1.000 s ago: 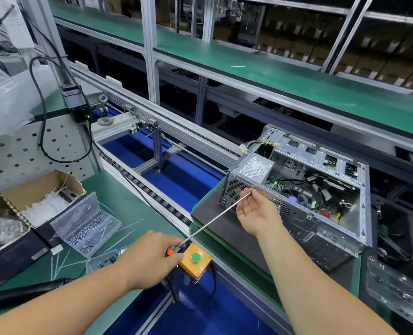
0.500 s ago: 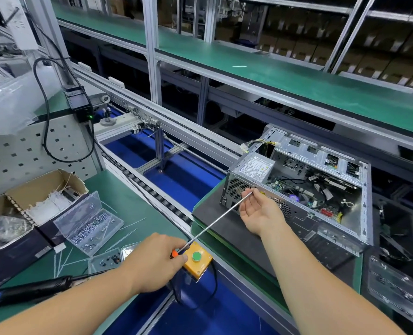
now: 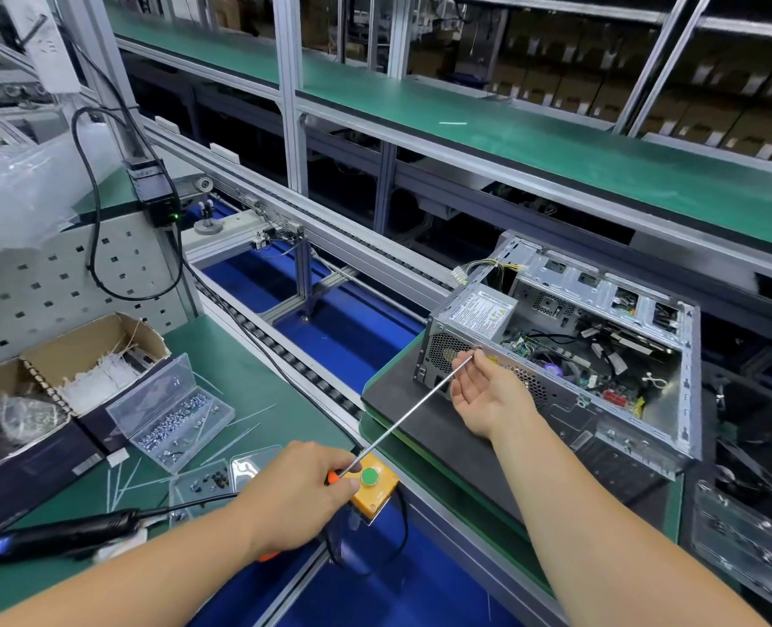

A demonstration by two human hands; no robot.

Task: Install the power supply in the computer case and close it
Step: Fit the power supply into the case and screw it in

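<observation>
PSU (image 3: 477,316) is seated in the near-left corner of the case (image 3: 601,350), label up, grille flush with the rear panel; its yellow harness (image 3: 483,269) hangs loose out the back, not routed. Case lies on its side on the dark pallet (image 3: 420,427), side panel off, board exposed, so closing isn't started. Left hand (image 3: 296,500) is wrapped round the orange handle of the long screwdriver (image 3: 402,427), low near the yellow button box (image 3: 373,484), which gives it room to turn from well back. Right hand (image 3: 488,393) is palm-up and relaxed, fingers cradling the shaft near its tip: a guide, not a grip, to keep a long thin shaft from wandering. Tip sits at the rear panel by the PSU's upper edge, which looks like a mounting-screw spot; can't tell if a screw is on it or if the bit is engaged. My read: fastening the PSU is in progress. Risk is the bit camming out at this shallow angle. Screw box (image 3: 171,411) is open on the green bench (image 3: 248,377), and the electric driver (image 3: 58,534) lies unused beside it.
</observation>
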